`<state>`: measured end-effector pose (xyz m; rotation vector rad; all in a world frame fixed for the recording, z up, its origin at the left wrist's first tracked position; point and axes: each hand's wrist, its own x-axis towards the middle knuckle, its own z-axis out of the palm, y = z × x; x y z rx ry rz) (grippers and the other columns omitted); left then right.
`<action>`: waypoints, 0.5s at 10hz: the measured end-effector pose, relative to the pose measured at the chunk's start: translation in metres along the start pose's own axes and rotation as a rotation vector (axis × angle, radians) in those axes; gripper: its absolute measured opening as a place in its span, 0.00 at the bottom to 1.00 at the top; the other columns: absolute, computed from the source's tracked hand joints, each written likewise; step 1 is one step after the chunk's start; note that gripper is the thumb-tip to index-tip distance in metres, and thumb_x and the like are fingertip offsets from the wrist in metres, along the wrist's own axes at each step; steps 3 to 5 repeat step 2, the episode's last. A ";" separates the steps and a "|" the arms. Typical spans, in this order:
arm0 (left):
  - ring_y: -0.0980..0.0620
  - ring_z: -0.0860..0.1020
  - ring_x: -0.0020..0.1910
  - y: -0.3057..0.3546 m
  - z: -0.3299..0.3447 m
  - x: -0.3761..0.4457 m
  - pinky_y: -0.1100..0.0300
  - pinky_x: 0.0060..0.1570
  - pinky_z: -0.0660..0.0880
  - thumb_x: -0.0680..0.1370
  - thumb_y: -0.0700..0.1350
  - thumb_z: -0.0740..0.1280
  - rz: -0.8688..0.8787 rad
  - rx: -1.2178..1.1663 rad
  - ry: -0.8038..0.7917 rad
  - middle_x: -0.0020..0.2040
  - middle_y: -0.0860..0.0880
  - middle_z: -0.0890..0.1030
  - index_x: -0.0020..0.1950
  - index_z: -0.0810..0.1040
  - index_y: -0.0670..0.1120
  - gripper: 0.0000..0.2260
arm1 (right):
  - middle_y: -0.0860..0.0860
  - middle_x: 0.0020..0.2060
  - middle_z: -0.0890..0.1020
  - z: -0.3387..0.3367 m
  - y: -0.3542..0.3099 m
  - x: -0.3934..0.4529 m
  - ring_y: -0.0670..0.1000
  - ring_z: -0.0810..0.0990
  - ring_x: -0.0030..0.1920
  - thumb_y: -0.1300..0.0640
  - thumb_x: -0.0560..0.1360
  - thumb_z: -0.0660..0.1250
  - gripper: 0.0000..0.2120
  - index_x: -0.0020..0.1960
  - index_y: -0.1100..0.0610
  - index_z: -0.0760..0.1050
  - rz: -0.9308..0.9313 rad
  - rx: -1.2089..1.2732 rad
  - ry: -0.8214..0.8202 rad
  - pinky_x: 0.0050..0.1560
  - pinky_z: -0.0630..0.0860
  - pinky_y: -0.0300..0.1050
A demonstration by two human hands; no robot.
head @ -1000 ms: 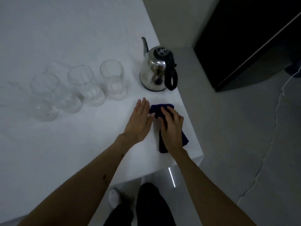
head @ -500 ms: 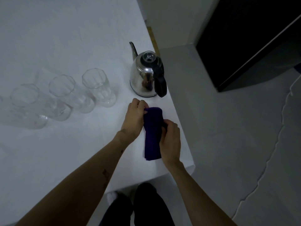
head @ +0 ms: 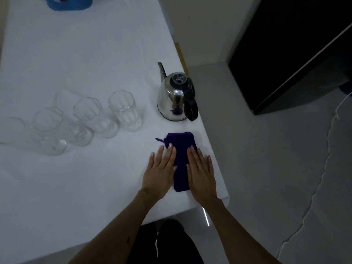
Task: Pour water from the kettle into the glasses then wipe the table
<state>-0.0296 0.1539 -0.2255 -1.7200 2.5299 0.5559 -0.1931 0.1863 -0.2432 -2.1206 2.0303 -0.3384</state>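
The folded dark cloth (head: 181, 159) lies near the bench's (head: 76, 63) right edge, close to the near right corner, its long axis running from the near edge toward the kettle (head: 175, 98). Both hands lie flat with straight fingers: the left hand (head: 162, 168) on its left side, the right hand (head: 201, 168) on its right, equally near. The glasses (head: 106, 115) stand well off to the left, so a wipe would likely sweep sideways.

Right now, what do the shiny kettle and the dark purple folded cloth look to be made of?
Shiny kettle: polished metal, likely stainless steel, since its body mirrors the purple cloth; the handle looks like black plastic. Dark purple folded cloth: soft matte fabric with a hanging loop, possibly microfibre.
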 end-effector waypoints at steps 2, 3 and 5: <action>0.44 0.48 0.79 -0.002 -0.056 -0.002 0.49 0.74 0.42 0.76 0.56 0.23 0.070 0.034 0.026 0.78 0.45 0.45 0.78 0.47 0.42 0.36 | 0.58 0.72 0.74 -0.050 -0.024 0.024 0.56 0.72 0.73 0.51 0.82 0.52 0.25 0.74 0.62 0.69 -0.022 0.022 0.028 0.74 0.53 0.55; 0.44 0.48 0.79 -0.002 -0.056 -0.002 0.49 0.74 0.42 0.76 0.56 0.23 0.070 0.034 0.026 0.78 0.45 0.45 0.78 0.47 0.42 0.36 | 0.58 0.72 0.74 -0.050 -0.024 0.024 0.56 0.72 0.73 0.51 0.82 0.52 0.25 0.74 0.62 0.69 -0.022 0.022 0.028 0.74 0.53 0.55; 0.44 0.48 0.79 -0.002 -0.056 -0.002 0.49 0.74 0.42 0.76 0.56 0.23 0.070 0.034 0.026 0.78 0.45 0.45 0.78 0.47 0.42 0.36 | 0.58 0.72 0.74 -0.050 -0.024 0.024 0.56 0.72 0.73 0.51 0.82 0.52 0.25 0.74 0.62 0.69 -0.022 0.022 0.028 0.74 0.53 0.55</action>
